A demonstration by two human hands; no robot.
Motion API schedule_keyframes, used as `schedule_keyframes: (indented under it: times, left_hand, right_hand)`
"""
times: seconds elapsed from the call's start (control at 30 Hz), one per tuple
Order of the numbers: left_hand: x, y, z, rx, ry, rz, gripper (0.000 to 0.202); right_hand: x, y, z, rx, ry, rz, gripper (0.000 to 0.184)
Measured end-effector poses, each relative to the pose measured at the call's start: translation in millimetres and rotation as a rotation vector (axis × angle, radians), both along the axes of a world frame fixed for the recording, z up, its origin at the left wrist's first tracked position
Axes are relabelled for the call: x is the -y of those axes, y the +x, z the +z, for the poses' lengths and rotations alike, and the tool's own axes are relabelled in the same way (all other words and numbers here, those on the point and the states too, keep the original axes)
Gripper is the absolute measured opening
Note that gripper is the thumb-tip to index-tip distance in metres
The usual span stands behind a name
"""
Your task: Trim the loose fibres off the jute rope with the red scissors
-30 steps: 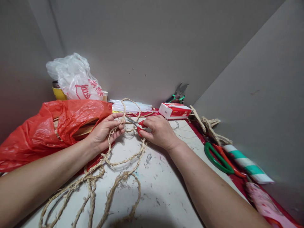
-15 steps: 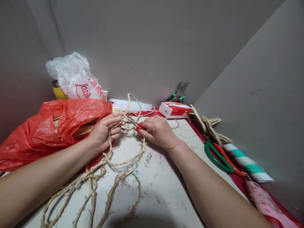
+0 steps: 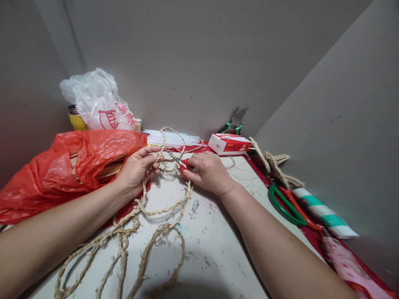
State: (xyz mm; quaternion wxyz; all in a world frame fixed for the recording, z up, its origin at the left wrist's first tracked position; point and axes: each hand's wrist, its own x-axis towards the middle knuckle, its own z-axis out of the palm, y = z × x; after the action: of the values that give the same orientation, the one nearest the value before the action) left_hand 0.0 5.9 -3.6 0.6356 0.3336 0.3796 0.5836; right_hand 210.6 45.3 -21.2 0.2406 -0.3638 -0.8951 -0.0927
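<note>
Head view: left hand (image 3: 137, 168) is pinching natural-fibre rope (image 3: 124, 249), right hand (image 3: 208, 172) gripping red-handled scissors (image 3: 183, 167), likely trimming; next snip needing rope steady

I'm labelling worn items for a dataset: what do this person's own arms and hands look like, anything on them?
The left hand and right hand are ungloved, with no ring, watch or bracelet that I can make out. Both forearms are bare, with no sleeves in view.

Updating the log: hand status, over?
Left fingers pinching tan braided-fibre rope. Right fingers gripping small red-handled metal scissors. Rope loops near blades; possible snag.
</note>
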Motion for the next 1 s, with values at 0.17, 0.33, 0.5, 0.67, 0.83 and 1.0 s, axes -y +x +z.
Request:
schedule_keyframes:
  times: [0.17, 0.33, 0.5, 0.67, 0.83, 1.0]
  left_hand:
    - [-2.3, -1.6, 2.5, 0.100, -0.064, -0.055, 0.018]
    - [-2.4, -0.8, 2.4, 0.157, -0.085, -0.176, 0.017]
    - [-2.3, -1.4, 1.4, 0.185, -0.104, -0.237, 0.018]
    - [-1.5, -3.5, -0.1, 0.176, -0.125, -0.294, 0.017]
    - [-0.3, -4.3, -1.3, 0.133, -0.128, -0.327, 0.018]
    - [-2.3, -3.8, -0.6, 0.104, -0.122, -0.252, 0.019]
  right_hand:
    - [1.9, -2.0, 1.6, 0.030, -0.001, -0.013, 0.021]
    - [3.6, -4.3, 2.5, 0.056, 0.028, -0.017, 0.020]
    - [4.2, -4.6, 2.1, 0.040, 0.056, 0.011, 0.021]
    - [4.0, -4.6, 2.8, 0.035, 0.041, 0.035, 0.020]
    - [4.5, -5.8, 3.9, 0.080, 0.006, 0.059, 0.021]
    - [6.0, -7.7, 5.1, 0.072, -0.046, 0.081, 0.026]
